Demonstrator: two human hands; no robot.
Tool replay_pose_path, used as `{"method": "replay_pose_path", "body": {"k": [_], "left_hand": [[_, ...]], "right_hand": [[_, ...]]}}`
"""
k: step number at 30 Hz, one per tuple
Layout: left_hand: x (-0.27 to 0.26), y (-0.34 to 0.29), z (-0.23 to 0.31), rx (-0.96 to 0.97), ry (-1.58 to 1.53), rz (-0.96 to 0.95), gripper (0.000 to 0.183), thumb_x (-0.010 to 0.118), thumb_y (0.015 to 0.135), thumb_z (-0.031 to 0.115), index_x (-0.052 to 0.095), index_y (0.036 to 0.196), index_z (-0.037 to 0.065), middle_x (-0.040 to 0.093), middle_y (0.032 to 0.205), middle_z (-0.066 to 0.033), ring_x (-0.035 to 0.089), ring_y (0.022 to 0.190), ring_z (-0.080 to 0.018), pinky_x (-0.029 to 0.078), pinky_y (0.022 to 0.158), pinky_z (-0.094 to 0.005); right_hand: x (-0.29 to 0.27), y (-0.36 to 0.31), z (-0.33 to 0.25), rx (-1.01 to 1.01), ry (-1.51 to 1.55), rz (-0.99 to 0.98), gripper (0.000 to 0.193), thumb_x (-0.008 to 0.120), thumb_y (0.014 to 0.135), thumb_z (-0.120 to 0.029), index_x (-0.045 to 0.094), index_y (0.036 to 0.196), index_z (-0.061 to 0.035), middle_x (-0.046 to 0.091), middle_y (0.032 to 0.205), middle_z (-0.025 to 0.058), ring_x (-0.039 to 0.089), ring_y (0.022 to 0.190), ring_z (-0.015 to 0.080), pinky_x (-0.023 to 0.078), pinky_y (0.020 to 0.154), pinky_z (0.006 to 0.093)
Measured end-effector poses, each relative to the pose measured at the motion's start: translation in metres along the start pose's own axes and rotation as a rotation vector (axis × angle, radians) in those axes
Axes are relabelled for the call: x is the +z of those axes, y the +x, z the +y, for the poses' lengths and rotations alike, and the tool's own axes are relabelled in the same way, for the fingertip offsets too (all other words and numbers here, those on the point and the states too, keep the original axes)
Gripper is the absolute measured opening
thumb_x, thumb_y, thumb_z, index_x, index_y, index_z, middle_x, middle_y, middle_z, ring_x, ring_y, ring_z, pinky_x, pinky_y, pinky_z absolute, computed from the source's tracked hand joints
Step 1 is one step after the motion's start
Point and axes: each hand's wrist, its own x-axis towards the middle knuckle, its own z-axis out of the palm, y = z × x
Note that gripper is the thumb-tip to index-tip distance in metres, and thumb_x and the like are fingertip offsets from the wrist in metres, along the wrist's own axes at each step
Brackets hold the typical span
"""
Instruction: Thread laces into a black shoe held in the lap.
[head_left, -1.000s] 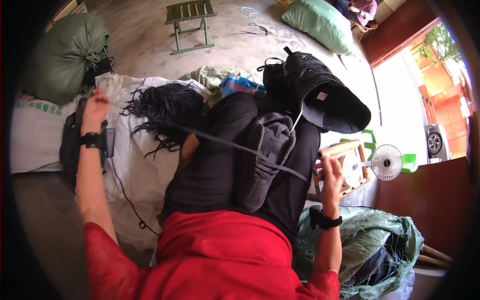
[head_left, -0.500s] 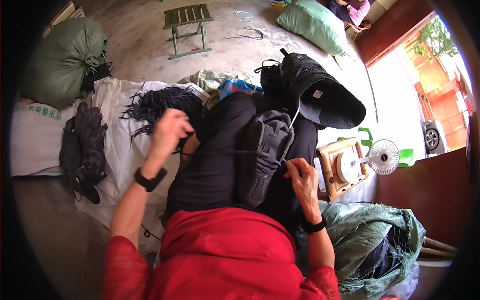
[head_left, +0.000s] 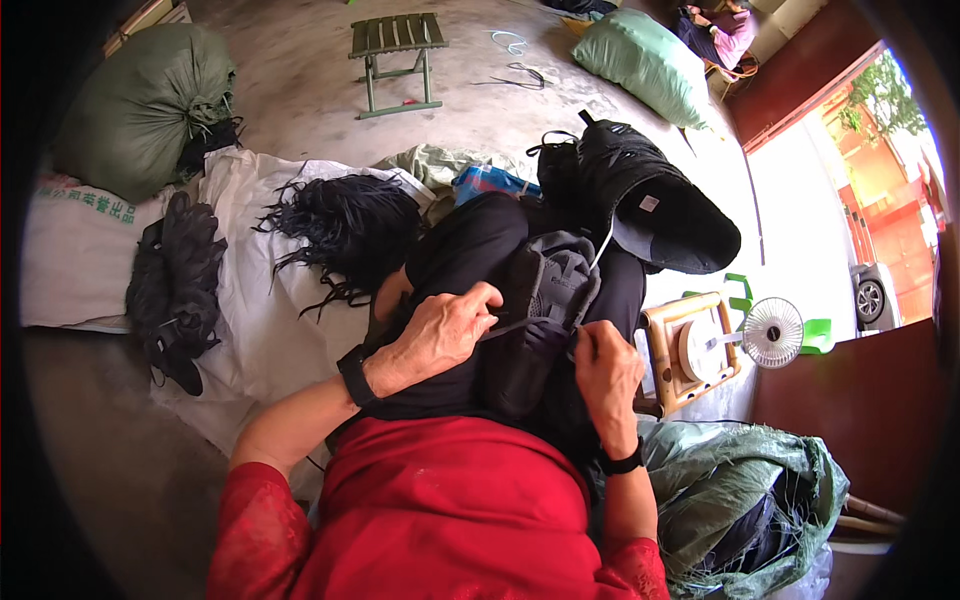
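A black and dark grey shoe lies across my lap, its toe pointing toward my body. A dark shoelace runs over its lower eyelets. My left hand, on the shoe's left side, is closed in a pinch on one stretch of this lace. Close against the shoe's right edge, my right hand is also pinched closed; its fingertips hide what they hold, if anything. Beyond the shoe, black shoes rest on my right knee, one opening toward me, with a pale cord running down from them.
Left of my legs, a heap of dark laces lies on white sacking, near several black shoes. A small fan and a bamboo stool stand right. A green sack sits beside me; a folding stool stands ahead.
My left hand has come from above the laces on the left in to the shoe's left side, and the long stretch of lace has shortened. My right hand stays beside the shoe.
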Motion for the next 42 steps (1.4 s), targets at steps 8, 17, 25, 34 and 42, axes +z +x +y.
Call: {"method": "replay_pose_path", "body": {"k": [8, 17, 25, 34, 42], "left_hand": [[-0.005, 0.011, 0.01, -0.139, -0.229, 0.095, 0.01, 0.056, 0.091, 0.012, 0.06, 0.087, 0.004, 0.067, 0.069, -0.0119, 0.07, 0.068, -0.0248, 0.053, 0.061, -0.0347], [0.021, 0.021, 0.004, -0.084, 0.008, 0.164, 0.003, 0.057, 0.087, 0.01, 0.056, 0.088, 0.007, 0.065, 0.066, -0.009, 0.067, 0.061, -0.028, 0.051, 0.055, -0.0378], [0.029, 0.018, 0.013, 0.344, 0.497, 0.223, 0.007, 0.059, 0.079, 0.007, 0.053, 0.082, 0.006, 0.053, 0.064, -0.0037, 0.062, 0.059, -0.018, 0.047, 0.055, -0.0314], [-0.011, 0.048, 0.018, 0.783, 0.724, -0.019, 0.01, 0.06, 0.079, 0.018, 0.061, 0.084, 0.01, 0.056, 0.117, -0.0124, 0.042, 0.131, -0.0247, 0.04, 0.096, -0.0422], [-0.014, 0.072, 0.008, 0.805, 0.592, -0.142, 0.011, 0.057, 0.081, 0.014, 0.05, 0.073, 0.012, 0.051, 0.081, 0.0003, 0.055, 0.085, -0.017, 0.047, 0.069, -0.0333]], "right_hand": [[-0.007, 0.006, -0.002, 0.258, 0.373, -0.237, 0.019, 0.061, 0.093, -0.018, 0.062, 0.085, -0.0007, 0.061, 0.058, 0.0089, 0.06, 0.049, 0.0167, 0.044, 0.047, 0.0309], [-0.009, -0.001, 0.0, 0.33, 0.479, -0.299, 0.019, 0.06, 0.094, -0.017, 0.062, 0.087, 0.0008, 0.063, 0.062, 0.0073, 0.056, 0.048, 0.0104, 0.043, 0.046, 0.0255], [-0.007, -0.002, 0.008, 0.256, 0.495, -0.267, 0.018, 0.06, 0.094, -0.016, 0.062, 0.088, 0.0007, 0.063, 0.06, 0.0083, 0.056, 0.046, 0.0116, 0.044, 0.045, 0.0263], [-0.016, 0.021, 0.006, -0.406, -0.195, 0.035, 0.035, 0.073, 0.076, -0.01, 0.063, 0.109, -0.0112, 0.053, 0.133, 0.0105, 0.052, 0.121, 0.0315, 0.046, 0.093, 0.0424], [-0.037, 0.07, 0.028, -0.869, -0.216, -0.316, 0.028, 0.073, 0.074, -0.021, 0.058, 0.095, -0.0099, 0.054, 0.102, 0.0063, 0.053, 0.107, 0.0272, 0.045, 0.086, 0.0404]]}}
